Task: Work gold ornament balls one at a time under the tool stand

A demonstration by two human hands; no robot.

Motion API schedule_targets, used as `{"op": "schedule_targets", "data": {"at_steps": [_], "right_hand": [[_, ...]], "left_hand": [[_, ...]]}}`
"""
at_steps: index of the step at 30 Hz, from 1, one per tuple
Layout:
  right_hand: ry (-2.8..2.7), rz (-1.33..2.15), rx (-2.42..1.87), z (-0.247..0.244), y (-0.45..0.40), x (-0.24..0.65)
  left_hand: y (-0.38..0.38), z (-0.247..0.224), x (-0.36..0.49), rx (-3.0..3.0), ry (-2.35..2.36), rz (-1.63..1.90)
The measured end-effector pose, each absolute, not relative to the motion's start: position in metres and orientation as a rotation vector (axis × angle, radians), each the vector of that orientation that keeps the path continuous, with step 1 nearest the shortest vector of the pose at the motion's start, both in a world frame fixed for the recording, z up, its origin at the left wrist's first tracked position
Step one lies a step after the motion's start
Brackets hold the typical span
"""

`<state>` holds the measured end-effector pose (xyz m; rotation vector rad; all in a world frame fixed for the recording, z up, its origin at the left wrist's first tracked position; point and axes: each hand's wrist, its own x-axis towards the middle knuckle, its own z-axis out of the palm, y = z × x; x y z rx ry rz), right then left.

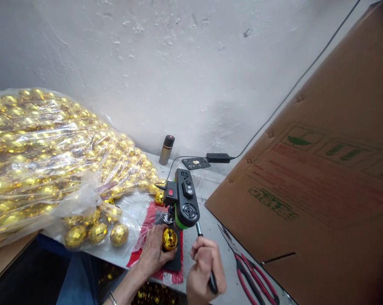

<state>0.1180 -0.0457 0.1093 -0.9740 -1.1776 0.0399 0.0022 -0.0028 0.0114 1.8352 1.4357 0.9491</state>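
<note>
My left hand grips a shiny gold faceted ball between thumb and fingers, over the dark base of a small black and green machine. The ball sits just below the machine's head. My right hand is closed around the black grip of the machine's metal lever, right of the base. Under the machine lies a red plastic sheet. Another gold ball rests behind the base.
A clear bag of gold balls fills the left, with loose balls at its mouth. At right stand a cardboard box and red-handled scissors. Behind are a bottle, a black card and a power adapter.
</note>
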Motion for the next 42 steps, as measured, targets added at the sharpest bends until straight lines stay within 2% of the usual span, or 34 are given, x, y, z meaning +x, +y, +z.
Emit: {"op": "schedule_targets", "data": {"at_steps": [4,8,13,16,20,27,30,36,42], "right_hand": [[-1.167,0.029,-1.028,0.149,-0.044,0.115],[-1.187,-0.017,-0.980,0.145,-0.043,0.114],[-1.212,-0.052,-0.931,0.129,-0.044,0.111],[-1.226,-0.053,-0.925,0.127,-0.044,0.112],[-1.209,-0.011,-0.943,0.123,-0.044,0.111],[-1.160,0.037,-0.979,0.122,-0.047,0.108],[-1.175,0.034,-0.973,0.121,-0.048,0.109],[-1.185,0.052,-0.974,0.116,-0.049,0.111],[-1.168,0.059,-0.997,0.121,-0.049,0.110]], "left_hand": [[-0.014,0.003,-0.009,1.967,1.366,0.924],[-0.025,-0.007,-0.037,2.248,1.371,1.025],[0.009,0.032,-0.100,2.481,1.868,1.139],[0.034,0.070,-0.137,2.464,2.149,0.767],[0.039,0.100,-0.160,2.415,2.166,0.292],[0.030,0.083,-0.164,2.357,2.000,0.012],[0.037,0.073,-0.169,2.261,1.958,0.247],[0.042,0.074,-0.144,1.616,1.755,1.197],[0.015,0.085,-0.082,0.871,1.162,1.252]]}}
